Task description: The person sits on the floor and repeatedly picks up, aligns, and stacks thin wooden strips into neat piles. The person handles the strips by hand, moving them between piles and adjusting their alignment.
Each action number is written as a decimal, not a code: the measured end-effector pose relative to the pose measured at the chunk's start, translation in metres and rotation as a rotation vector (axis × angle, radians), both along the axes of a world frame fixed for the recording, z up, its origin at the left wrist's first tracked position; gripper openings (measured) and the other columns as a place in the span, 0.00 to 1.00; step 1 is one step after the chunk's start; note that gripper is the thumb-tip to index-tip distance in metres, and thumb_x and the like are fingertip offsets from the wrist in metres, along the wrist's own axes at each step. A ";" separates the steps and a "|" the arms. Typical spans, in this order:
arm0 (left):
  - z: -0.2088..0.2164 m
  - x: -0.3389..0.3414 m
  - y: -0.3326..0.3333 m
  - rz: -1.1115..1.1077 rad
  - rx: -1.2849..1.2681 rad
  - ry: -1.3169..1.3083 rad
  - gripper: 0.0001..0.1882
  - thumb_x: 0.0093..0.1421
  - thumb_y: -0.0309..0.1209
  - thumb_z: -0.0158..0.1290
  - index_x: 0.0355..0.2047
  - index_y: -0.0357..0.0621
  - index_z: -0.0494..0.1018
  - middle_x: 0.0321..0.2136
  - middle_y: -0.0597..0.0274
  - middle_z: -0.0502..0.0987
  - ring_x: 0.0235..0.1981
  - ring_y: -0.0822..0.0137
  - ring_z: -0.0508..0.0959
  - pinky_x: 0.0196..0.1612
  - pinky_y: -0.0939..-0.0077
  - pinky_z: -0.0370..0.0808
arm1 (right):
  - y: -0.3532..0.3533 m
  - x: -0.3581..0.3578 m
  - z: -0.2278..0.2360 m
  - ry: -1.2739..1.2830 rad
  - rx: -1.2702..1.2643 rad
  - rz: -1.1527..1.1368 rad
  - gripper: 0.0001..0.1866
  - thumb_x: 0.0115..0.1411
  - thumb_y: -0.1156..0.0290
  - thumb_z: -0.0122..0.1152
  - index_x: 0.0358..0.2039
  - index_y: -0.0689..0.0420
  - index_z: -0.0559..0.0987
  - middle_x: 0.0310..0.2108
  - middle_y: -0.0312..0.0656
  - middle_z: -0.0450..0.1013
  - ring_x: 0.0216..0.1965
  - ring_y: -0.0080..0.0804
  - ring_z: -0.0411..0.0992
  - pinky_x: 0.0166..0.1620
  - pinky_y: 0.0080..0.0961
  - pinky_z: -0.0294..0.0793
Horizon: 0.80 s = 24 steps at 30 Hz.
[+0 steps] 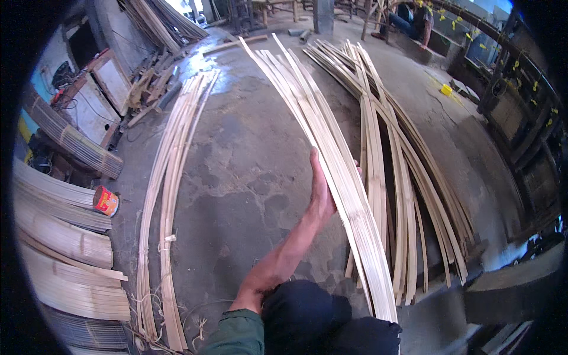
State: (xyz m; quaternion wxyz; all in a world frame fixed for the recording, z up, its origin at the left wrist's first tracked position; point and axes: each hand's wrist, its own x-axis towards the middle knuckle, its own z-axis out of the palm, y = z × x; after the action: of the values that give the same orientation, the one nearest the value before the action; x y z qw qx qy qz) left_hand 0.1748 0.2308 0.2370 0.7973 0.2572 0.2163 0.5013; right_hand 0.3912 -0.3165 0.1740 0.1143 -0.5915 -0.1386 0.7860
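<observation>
Strips of pale wood [346, 192], gathered into one long bundle, are held slantwise above the floor [248, 160], near the middle of the view. The bundle is gripped by the left hand [324, 192], with the thumb laid along its left edge and fingertips showing at its right edge. The right hand is out of view, so its state cannot be told. Below, a green sleeve [239, 334] and dark trousers [307, 316] are seen. To the right, a loose pile [405, 195] of similar strips is spread across the floor; to the left, narrow bundles [168, 177] are laid lengthwise. Farther left, a red can [106, 201] is seen beside stacked slats [74, 239].
</observation>
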 end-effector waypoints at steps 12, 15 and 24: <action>0.283 -0.130 0.102 0.115 0.716 0.374 0.49 0.55 0.70 0.45 0.57 0.34 0.62 0.39 0.41 0.76 0.40 0.54 0.80 0.44 0.51 0.81 | 0.253 -0.040 -0.052 0.277 0.697 0.371 0.35 0.50 0.69 0.73 0.57 0.60 0.68 0.45 0.43 0.75 0.47 0.31 0.72 0.51 0.32 0.71; 0.353 -0.163 0.099 0.139 0.703 0.332 0.31 0.60 0.58 0.50 0.45 0.41 0.71 0.31 0.47 0.79 0.33 0.52 0.81 0.36 0.53 0.81 | 0.326 -0.073 -0.014 0.352 0.702 0.462 0.40 0.49 0.68 0.73 0.62 0.59 0.64 0.46 0.43 0.73 0.49 0.33 0.70 0.54 0.34 0.68; 0.467 -0.210 0.044 0.225 0.774 0.565 0.15 0.63 0.43 0.53 0.29 0.44 0.76 0.17 0.62 0.76 0.19 0.66 0.78 0.23 0.68 0.81 | 0.446 -0.197 0.028 0.395 0.958 0.651 0.48 0.51 0.51 0.71 0.67 0.54 0.58 0.62 0.52 0.62 0.66 0.44 0.57 0.67 0.44 0.55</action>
State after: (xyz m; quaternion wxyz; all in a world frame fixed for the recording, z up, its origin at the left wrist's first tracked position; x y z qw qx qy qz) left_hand -0.0349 0.2750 0.7037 0.4944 0.6353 0.2484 0.5388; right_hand 0.1938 0.1296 0.2015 0.1451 -0.2448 -0.6265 0.7256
